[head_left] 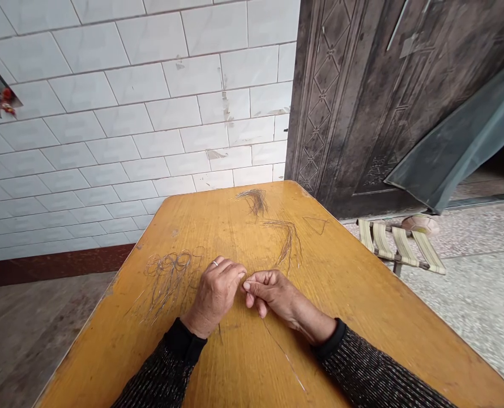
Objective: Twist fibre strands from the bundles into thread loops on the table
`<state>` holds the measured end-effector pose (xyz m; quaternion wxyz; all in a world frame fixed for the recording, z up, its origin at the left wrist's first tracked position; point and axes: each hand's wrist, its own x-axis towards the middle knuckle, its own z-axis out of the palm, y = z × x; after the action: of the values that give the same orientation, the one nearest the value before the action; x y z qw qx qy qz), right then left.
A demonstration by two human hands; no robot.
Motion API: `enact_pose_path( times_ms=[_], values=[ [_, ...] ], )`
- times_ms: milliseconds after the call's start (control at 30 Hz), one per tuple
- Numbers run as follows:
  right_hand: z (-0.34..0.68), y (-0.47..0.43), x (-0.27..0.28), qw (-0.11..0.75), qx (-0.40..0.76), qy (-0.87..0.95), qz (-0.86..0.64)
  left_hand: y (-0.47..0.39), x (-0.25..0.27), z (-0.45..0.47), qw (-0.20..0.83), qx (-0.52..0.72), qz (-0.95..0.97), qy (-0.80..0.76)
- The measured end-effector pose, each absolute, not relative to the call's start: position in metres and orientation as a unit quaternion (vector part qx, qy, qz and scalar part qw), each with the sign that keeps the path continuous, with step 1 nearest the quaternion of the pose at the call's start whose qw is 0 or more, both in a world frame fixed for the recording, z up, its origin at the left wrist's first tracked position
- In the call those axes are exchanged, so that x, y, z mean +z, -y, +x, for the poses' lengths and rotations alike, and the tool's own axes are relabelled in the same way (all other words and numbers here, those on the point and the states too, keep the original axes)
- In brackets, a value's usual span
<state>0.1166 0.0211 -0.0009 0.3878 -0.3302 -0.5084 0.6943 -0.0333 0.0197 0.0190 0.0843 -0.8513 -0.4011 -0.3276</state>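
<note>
My left hand (220, 292), with a ring on one finger, is closed in a pinch over the table. Its fingertips meet those of my right hand (275, 297), which is also pinched shut. Between them they grip a thin wire (283, 354), whose long tail runs from below my right hand toward the front of the table. The short part at the fingertips is mostly hidden. Left of my left hand lies a bunch of wires (167, 283) with round loops at their far ends. Beyond my right hand rests a loose bundle of bent wires (292, 243).
Another wire bundle (256, 201) lies near the far edge of the wooden table (341, 283), and a single bent wire (315, 224) to its right. White wall tiles (192, 136) and a dark door (354, 113) stand behind. A strapped folding stool (400, 246) is at the right.
</note>
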Motion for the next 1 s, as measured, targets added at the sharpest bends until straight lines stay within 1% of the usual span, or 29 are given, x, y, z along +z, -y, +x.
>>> enact_pose_path(
  times_ms=[200,433,567,733,867,1000],
  values=[
    [0.115,-0.02,-0.001,0.356,0.688,0.535,-0.337,-0.022,0.024,-0.034,0.055,-0.374,-0.825,0.42],
    [0.113,-0.018,-0.002,0.371,0.661,0.559,-0.335,-0.022,0.022,-0.034,0.005,-0.385,-0.809,0.443],
    [0.109,-0.016,-0.001,0.371,0.674,0.529,-0.358,-0.022,0.023,-0.035,0.02,-0.404,-0.8,0.442],
    [0.105,-0.014,-0.003,0.378,0.704,0.487,-0.353,-0.024,0.021,-0.034,0.056,-0.427,-0.781,0.452],
    [0.11,-0.015,0.0,0.375,0.696,0.514,-0.333,-0.024,0.017,-0.033,0.053,-0.408,-0.8,0.437],
    [0.118,-0.02,0.005,0.413,0.649,0.551,-0.324,-0.021,0.018,-0.029,0.06,-0.34,-0.841,0.418]
  ],
)
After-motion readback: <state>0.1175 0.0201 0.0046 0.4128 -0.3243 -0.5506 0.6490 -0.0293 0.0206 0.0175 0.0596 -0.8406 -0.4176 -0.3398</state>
